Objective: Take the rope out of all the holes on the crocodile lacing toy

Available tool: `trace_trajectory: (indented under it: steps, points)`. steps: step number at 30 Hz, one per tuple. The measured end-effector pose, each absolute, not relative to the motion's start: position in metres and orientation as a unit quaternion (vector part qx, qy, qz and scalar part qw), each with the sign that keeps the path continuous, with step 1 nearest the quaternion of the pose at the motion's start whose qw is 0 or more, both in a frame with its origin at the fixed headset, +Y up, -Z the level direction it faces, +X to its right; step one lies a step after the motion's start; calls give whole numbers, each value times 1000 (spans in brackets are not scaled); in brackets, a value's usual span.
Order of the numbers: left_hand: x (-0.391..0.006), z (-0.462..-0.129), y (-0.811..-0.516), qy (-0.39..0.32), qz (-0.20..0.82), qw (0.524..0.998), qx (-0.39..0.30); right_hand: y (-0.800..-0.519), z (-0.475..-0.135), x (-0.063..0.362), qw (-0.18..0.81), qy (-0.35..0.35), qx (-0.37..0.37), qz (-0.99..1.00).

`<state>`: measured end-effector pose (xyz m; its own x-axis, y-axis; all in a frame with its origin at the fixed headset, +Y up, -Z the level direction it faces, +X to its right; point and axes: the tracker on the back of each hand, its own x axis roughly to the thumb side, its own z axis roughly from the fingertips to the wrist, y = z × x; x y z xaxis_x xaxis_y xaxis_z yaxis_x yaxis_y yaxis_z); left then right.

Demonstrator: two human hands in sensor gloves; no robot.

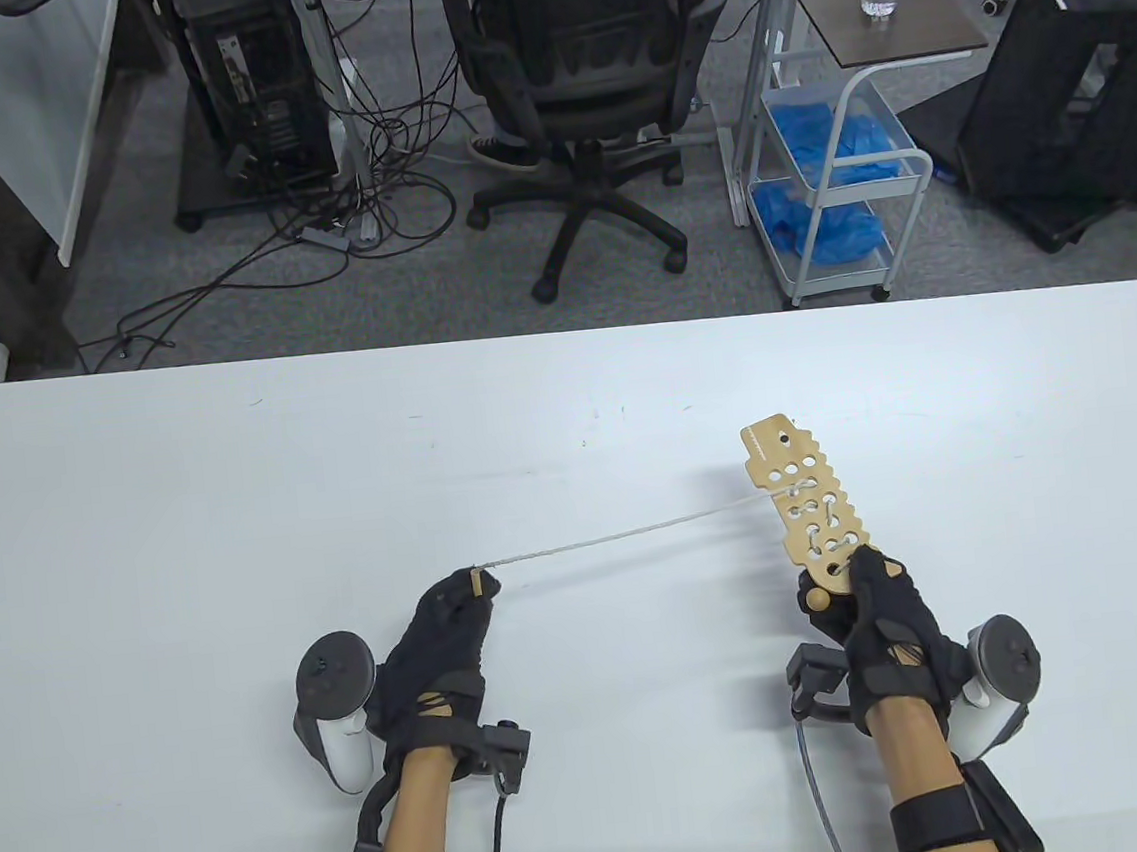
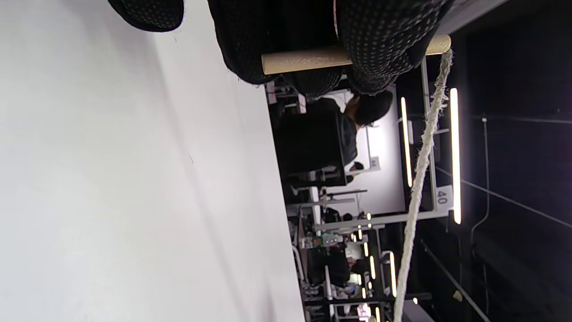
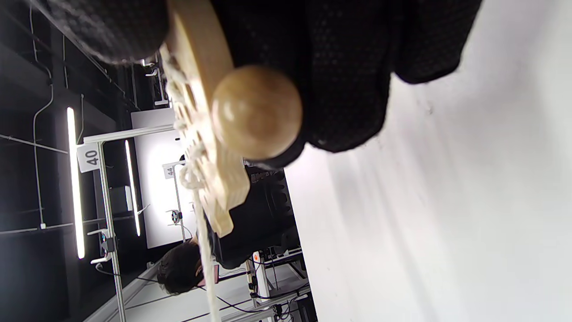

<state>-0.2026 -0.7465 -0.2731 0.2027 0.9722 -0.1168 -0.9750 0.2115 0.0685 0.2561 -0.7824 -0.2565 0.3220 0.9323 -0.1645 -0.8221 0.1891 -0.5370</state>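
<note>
Crocodile lacing toy (image 1: 810, 513): lower right of frame, gripped by right hand (image 1: 885, 632) above the surface (image 1: 232, 478). Rope (image 1: 629, 533): taut; wooden tip pinched by left hand (image 1: 444, 649). Upper holes cleared; lower holes still laced.

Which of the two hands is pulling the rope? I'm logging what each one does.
The left hand: it pinches the wooden needle at the end of the taut rope. The right hand only grips the crocodile board.
</note>
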Motion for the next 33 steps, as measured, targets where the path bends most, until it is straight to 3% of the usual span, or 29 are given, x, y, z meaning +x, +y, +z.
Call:
trace_trajectory:
  steps: [16, 33]
  points:
    - [-226, -271, -755, 117, 681, 722, 37, -787, -253, 263, 783, -103, -299, 536]
    - [-217, -274, -752, 98, 640, 761, 47, -783, -255, 241, 738, -97, -262, 614]
